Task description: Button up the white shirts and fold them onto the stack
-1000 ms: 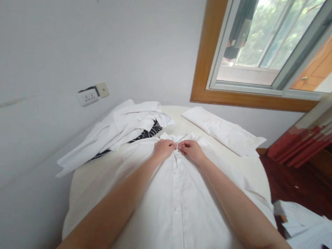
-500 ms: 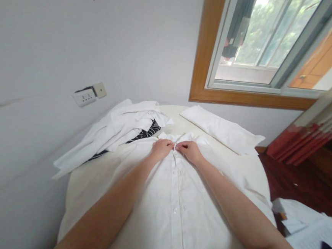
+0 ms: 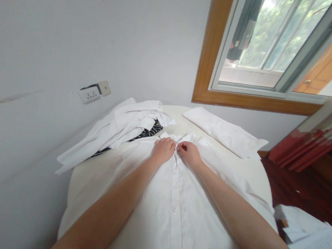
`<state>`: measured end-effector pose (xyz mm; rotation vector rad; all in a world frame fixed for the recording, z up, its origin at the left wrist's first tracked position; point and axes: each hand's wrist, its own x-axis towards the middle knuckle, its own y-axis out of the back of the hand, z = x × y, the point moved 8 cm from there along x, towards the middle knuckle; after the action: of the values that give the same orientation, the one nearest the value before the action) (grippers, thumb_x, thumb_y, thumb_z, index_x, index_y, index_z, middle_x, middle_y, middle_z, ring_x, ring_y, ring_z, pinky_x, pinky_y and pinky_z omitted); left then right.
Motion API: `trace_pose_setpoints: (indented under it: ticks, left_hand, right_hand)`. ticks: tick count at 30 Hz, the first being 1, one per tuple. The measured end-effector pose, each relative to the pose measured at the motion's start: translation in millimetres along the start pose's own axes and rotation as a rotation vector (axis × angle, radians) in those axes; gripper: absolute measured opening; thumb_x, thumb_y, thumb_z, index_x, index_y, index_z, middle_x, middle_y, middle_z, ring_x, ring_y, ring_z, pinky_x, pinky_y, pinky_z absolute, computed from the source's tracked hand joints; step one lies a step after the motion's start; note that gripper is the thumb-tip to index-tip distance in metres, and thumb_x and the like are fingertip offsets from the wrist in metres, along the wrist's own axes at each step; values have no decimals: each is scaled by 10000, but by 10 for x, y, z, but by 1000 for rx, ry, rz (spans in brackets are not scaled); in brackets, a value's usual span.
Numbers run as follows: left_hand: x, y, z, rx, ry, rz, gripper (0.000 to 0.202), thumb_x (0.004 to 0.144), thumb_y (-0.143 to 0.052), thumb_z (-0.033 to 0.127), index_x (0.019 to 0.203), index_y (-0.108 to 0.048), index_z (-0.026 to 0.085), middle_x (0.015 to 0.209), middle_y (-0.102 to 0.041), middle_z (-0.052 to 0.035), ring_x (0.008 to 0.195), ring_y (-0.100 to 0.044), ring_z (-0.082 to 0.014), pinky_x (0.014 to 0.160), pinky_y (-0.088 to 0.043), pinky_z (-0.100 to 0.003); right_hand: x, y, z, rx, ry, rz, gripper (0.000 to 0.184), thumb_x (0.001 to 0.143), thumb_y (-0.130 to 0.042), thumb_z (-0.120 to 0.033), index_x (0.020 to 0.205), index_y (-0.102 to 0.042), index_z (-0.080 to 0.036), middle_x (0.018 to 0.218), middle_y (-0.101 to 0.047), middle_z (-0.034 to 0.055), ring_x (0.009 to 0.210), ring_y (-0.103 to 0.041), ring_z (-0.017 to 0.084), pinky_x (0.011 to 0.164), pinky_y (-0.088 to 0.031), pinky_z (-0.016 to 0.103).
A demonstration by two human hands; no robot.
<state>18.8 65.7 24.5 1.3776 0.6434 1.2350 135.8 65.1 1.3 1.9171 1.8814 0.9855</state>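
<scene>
Near table's [image 3: 173, 110] far edge, pinched shirt [image 3: 154, 219] in left hand [image 3: 163, 149] and right hand [image 3: 190, 153]; seemed soft, best held by placket [image 3: 176, 194].

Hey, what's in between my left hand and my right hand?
The head view shows a little of the white shirt, near its far end, in the narrow gap between your left hand and right hand.

Scuffed pale wall [image 3: 149, 42] ran behind bench [image 3: 175, 113]; socket [image 3: 90, 94] sat beyond its far-left edge. Wood-framed window [image 3: 281, 45] past far-right edge let daylight in, greenery [image 3: 261, 40] outside. Red-and-cream curtain [image 3: 311, 136] hung over dark-red floor [image 3: 316, 192] off right edge.
</scene>
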Motion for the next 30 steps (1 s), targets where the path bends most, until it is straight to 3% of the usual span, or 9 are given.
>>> trace_pose_setpoints:
  ticks: [4, 11, 19, 25, 30]
  left_hand:
    - [4, -3, -10, -14, -7, -8, 334, 940, -360, 376, 830, -627, 208, 948, -641, -58, 951, -560, -199, 806, -383, -322]
    - [-11, -11, -2, 6, -12, 28, 310, 944, -352, 313, 857, -625, 194, 935, -610, -72, 916, -555, -194, 789, -384, -314]
    - [-76, 110, 117, 82, -42, 131, 259, 935, -361, 283, 905, -594, 173, 970, -577, -119, 1030, -482, -269, 863, -339, -411]
    - [13, -25, 7, 20, 1, 29, 300, 948, -328, 284, 894, -605, 182, 972, -604, -92, 975, -527, -223, 830, -380, -354]
    - [58, -45, -25, -93, -28, 18, 298, 945, -342, 268, 843, -610, 186, 920, -617, -69, 922, -551, -183, 825, -404, -306]
  right_hand:
    - [-12, 9, -32, -28, 21, 21, 148, 780, -536, -205, 785, -683, -190, 741, -670, 25, 670, -564, 139, 615, -381, 226]
    - [-11, 9, -21, -27, 43, 19, 156, 794, -538, -270, 774, -670, -189, 697, -646, 6, 622, -528, 121, 581, -351, 214]
    - [-25, 53, -95, -52, 57, 14, 228, 857, -477, -292, 766, -659, -189, 650, -632, 10, 599, -528, 128, 569, -335, 222]
    - [12, 18, -42, -1, 58, -47, 250, 879, -457, -288, 737, -633, -183, 609, -617, 3, 561, -528, 118, 557, -343, 217]
    - [19, 10, -20, 37, 91, -57, 153, 821, -562, -316, 830, -621, -175, 640, -604, -12, 571, -519, 110, 564, -362, 213]
